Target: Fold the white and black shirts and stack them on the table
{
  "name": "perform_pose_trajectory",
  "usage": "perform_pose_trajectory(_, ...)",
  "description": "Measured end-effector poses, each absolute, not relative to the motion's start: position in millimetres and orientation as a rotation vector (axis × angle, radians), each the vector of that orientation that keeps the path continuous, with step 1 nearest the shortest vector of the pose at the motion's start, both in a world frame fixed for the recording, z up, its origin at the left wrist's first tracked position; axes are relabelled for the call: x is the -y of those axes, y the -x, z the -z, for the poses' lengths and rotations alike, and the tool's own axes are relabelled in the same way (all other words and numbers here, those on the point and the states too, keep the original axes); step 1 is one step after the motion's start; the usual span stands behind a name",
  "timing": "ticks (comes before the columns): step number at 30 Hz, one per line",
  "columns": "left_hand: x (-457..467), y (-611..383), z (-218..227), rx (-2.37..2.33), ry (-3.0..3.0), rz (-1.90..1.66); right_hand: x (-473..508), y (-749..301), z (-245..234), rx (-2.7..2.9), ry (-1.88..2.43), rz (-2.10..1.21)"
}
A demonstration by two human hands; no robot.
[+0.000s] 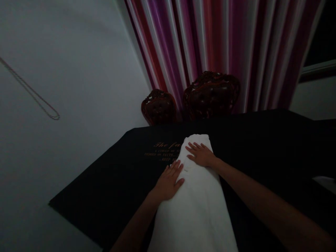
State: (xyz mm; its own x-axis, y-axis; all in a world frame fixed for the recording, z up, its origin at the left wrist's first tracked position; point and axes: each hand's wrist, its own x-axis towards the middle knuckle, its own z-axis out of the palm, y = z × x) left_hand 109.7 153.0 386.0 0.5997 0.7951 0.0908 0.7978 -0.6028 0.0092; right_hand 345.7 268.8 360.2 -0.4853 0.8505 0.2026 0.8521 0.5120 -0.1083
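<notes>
A long piece of white cloth (194, 210) lies lengthwise on a table under a black cover (105, 182). Its far end is narrower and slightly wrinkled, and its near end runs out of the bottom of the view. My left hand (169, 180) rests flat on the cloth's left edge, fingers spread. Farther up, near the far end, my right hand (201, 154) lies flat on the cloth with its fingers apart. Neither hand grips the fabric. Whether the cloth is a garment cannot be made out.
Two carved, dark wooden chairs (159, 106) with tufted backs stand behind the table, before striped curtains (217, 42). Gold lettering (165, 151) marks the cover, partly hidden by the cloth. A pale item (325, 182) lies at the right. A looped cord (34, 92) hangs against the wall at left.
</notes>
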Motion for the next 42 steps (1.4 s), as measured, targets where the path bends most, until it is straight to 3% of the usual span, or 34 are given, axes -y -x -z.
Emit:
perform_pose_trajectory(5,-132,-114,-404,1.335,2.601,0.041,-254,-346,-395,2.618,1.454,0.12)
perform_pose_trajectory(9,-68,-85,-418,1.261,2.572,0.021,-198,-367,-422,2.745,1.086,0.305)
perform_pose_trajectory(12,-6,-56,-418,1.211,2.613,0.074,-114,-391,-430,2.821,0.79,0.232)
perform_pose_trajectory(17,59,-37,-405,0.98,2.79,0.062,24,-407,-418,2.89,0.467,0.045)
perform_pose_trajectory(22,69,-37,-388,0.909,2.683,0.259,71,-389,-384,2.711,0.6,0.304)
perform_pose_trajectory(26,71,-31,-377,0.699,2.687,0.48,83,-383,-370,2.663,0.54,0.517)
perform_pose_trajectory(30,79,-27,-376,0.641,2.701,0.54,85,-396,-389,2.695,0.516,0.33)
perform_pose_trajectory(35,72,-49,-424,0.75,2.821,0.391,12,-417,-445,2.807,0.718,-0.283)
perform_pose_trajectory(39,6,-94,-471,1.064,2.887,0.347,-81,-405,-449,2.863,0.571,-0.127)
perform_pose_trajectory(42,-69,-126,-479,1.263,2.974,0.452,-118,-380,-424,2.914,0.428,-0.059)
